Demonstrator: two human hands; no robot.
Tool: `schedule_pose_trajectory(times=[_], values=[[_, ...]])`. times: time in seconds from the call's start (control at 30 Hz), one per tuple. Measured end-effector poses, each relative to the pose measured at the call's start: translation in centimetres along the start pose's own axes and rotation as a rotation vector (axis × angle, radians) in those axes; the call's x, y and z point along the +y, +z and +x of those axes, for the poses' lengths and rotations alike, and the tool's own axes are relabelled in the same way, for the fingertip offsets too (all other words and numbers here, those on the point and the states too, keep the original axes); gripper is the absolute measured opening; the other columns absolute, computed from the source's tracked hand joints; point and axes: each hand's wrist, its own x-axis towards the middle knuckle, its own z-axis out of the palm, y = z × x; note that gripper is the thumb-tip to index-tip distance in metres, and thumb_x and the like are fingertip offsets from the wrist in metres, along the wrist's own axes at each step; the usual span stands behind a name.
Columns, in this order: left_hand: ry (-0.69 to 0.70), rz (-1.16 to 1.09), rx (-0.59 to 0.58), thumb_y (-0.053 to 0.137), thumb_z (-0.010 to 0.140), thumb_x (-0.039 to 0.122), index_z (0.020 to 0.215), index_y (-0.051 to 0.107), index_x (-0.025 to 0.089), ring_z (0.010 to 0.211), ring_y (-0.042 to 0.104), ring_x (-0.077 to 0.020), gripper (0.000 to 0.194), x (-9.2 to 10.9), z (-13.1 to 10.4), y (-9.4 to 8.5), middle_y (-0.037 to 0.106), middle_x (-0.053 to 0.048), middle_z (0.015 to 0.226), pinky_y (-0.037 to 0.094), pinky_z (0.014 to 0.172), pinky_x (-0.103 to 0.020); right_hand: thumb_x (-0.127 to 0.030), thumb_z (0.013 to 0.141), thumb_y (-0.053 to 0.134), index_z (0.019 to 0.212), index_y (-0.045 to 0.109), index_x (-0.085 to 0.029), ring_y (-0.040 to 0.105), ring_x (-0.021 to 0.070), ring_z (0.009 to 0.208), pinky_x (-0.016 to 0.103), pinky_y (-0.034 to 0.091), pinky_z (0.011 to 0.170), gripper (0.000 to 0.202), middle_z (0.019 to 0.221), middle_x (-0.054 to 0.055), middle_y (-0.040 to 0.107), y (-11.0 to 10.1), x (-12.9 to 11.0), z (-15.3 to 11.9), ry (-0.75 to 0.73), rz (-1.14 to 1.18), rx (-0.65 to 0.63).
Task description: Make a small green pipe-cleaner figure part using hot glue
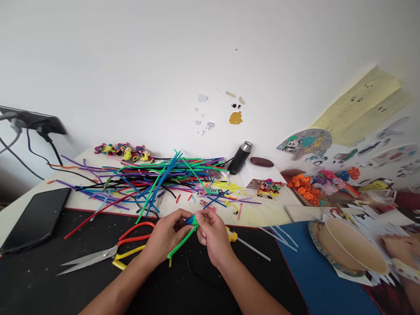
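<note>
A green pipe cleaner [182,243] hangs down from a small blue fuzzy piece [190,220], with part of the green at its end. My left hand [166,235] closes its fingers round the blue piece. Pinched at the green part is my right hand [214,235], its fingertips almost touching the left ones. Scissors [105,253] with red and yellow handles lie spread on the black mat [157,291], beside my left wrist. Just right of my right hand is a yellow tool [232,234] with a translucent rod, partly hidden.
A heap of coloured pipe cleaners [154,175] stretches along the wall. Small colourful figures [126,151] stand behind it, near a black flask [240,158]. A phone [36,218] lies at left. At right, another person's hand [402,247] rests near a beige bowl [356,245].
</note>
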Motion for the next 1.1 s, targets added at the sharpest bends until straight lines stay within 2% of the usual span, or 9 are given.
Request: schedule_pose_trajectory(times=[0.3,0.5,0.7,0.93,1.1], values=[[0.002,-0.011,0.025,0.068,0.089,0.042,0.103,0.071,0.023,0.061,0.058,-0.0166,0.024,0.69,-0.05,-0.02,0.062,0.005,0.065,0.047,0.062,-0.026,-0.070,0.078,0.085,0.086,0.059,-0.020,0.030,0.0044,0.039,0.020,0.014,0.040,0.057,0.051,-0.012,0.040,-0.34,0.47,-0.88,0.024,0.055,-0.020],[0.036,-0.023,0.004,0.069,0.090,0.040,0.102,0.072,0.023,0.063,0.059,-0.0161,0.021,0.62,-0.13,0.08,0.067,0.004,0.071,0.048,0.064,-0.026,-0.066,0.075,0.089,0.088,0.063,-0.018,0.031,0.0037,0.039,0.019,0.016,0.040,0.056,0.051,-0.013,0.039,-0.59,0.60,-0.84,0.011,0.019,-0.020],[0.039,-0.007,0.011,0.068,0.090,0.039,0.100,0.072,0.023,0.063,0.060,-0.0163,0.020,0.45,-0.07,0.26,0.067,0.004,0.071,0.049,0.064,-0.026,-0.068,0.074,0.089,0.085,0.060,-0.019,0.029,0.0039,0.039,0.019,0.016,0.040,0.057,0.050,-0.013,0.037,-0.51,0.78,-0.70,0.011,0.020,-0.005],[0.045,0.030,0.055,0.069,0.090,0.040,0.102,0.072,0.023,0.064,0.060,-0.0179,0.020,0.38,-0.08,-0.02,0.065,0.003,0.070,0.049,0.064,-0.028,-0.070,0.080,0.083,0.088,0.059,-0.019,0.030,0.0041,0.039,0.019,0.017,0.041,0.056,0.051,-0.012,0.041,-0.36,0.39,-0.59,0.025,0.031,-0.049],[0.061,0.048,0.038,0.067,0.092,0.038,0.104,0.072,0.023,0.064,0.058,-0.0176,0.020,0.11,-0.16,0.02,0.063,0.003,0.071,0.047,0.064,-0.028,-0.067,0.074,0.089,0.090,0.061,-0.019,0.029,0.0042,0.038,0.019,0.015,0.039,0.058,0.049,-0.014,0.040,-0.18,0.52,-0.43,0.022,0.012,-0.039]])
